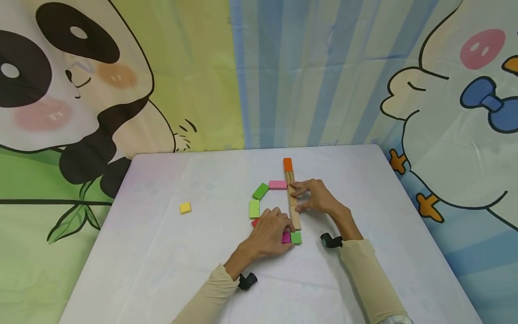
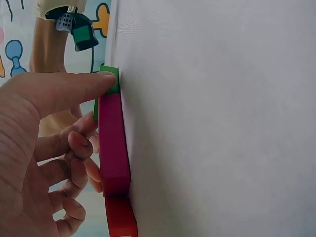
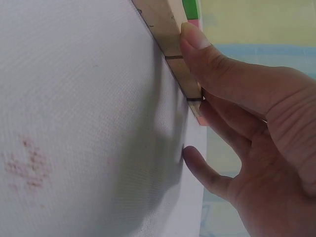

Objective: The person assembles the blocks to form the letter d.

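Observation:
In the head view, my left hand (image 1: 269, 231) lies over the lower end of a block outline. Its thumb and index finger pinch a green block (image 1: 296, 238) from two sides. Beside that block is a magenta block (image 2: 113, 148), followed by a red block (image 2: 121, 217), partly covered by the hand in the head view. My right hand (image 1: 319, 198) touches the right side of a straight row of wooden blocks (image 1: 296, 220), its thumb against one of them (image 3: 168, 29) and its fingers farther up. An orange block (image 1: 288, 164) tops the row.
Left of the row, a pink block (image 1: 277, 185), a green block (image 1: 261, 191) and a light green block (image 1: 254, 209) form a curve. A yellow block (image 1: 185, 207) lies apart on the white tabletop (image 1: 154, 270). Behind hangs a cartoon-printed curtain (image 1: 202, 81).

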`<state>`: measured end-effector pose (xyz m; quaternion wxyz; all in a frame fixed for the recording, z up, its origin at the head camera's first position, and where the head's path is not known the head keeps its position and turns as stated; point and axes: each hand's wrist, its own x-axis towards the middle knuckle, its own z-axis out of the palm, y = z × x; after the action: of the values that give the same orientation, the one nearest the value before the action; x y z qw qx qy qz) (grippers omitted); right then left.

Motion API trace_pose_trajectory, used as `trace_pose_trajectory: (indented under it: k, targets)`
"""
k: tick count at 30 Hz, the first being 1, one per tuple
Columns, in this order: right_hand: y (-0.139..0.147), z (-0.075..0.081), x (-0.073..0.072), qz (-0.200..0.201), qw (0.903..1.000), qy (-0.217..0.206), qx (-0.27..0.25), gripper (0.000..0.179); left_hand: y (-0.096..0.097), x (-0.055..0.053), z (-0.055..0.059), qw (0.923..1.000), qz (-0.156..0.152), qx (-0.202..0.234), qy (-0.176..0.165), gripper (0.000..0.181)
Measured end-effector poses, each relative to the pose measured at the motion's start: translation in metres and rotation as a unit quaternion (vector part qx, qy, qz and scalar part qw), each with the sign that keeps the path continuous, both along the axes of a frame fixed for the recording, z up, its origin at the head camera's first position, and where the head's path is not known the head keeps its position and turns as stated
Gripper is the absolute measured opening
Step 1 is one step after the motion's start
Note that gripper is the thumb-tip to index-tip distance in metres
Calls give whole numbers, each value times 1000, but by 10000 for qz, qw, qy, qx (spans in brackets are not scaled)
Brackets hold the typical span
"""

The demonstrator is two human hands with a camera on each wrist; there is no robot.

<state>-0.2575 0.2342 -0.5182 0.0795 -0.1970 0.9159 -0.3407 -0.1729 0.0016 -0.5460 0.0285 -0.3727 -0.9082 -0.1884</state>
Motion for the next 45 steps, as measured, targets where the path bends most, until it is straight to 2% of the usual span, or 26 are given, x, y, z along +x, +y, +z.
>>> trace_pose_trajectory:
  k: [13, 19, 23, 25, 28, 32, 36, 42, 45]
  targets:
    - [1, -4, -1, -47, 10000, -80, -13, 54, -2, 1, -3, 9999, 63, -96, -39, 27]
    - [1, -3, 0, -53, 10000, -78, -27, 54, -4, 2, 2, 9998, 123, -108, -138, 37]
    - [0, -4, -1, -47, 9999, -83, -29, 55, -19, -2, 13, 9984, 251, 224, -463, 38]
    - [0, -4, -2, -51, 9999, -86, -35, 55, -32, -7, 19, 9967, 328, 434, -608, 35]
    - [0, -3, -4, -53, 9999, -108, -22, 56, -56, -16, 27, 9953, 453, 576, -641, 28]
    - [0, -2, -5, -48, 9999, -101, 22, 56, -85, -26, 32, 9948, 717, 500, -527, 22]
    - [0, 1, -4, -89, 9999, -97, 0, 56, -103, -30, 31, 9938, 977, 465, -268, 21]
    - [0, 0, -2, -128, 9997, -199, -63, 56, -107, -30, 19, 9908, 1275, 427, 157, 20]
    - [0, -1, -1, -89, 9997, -193, -108, 55, -105, -29, 14, 9895, 1371, 391, 254, 25]
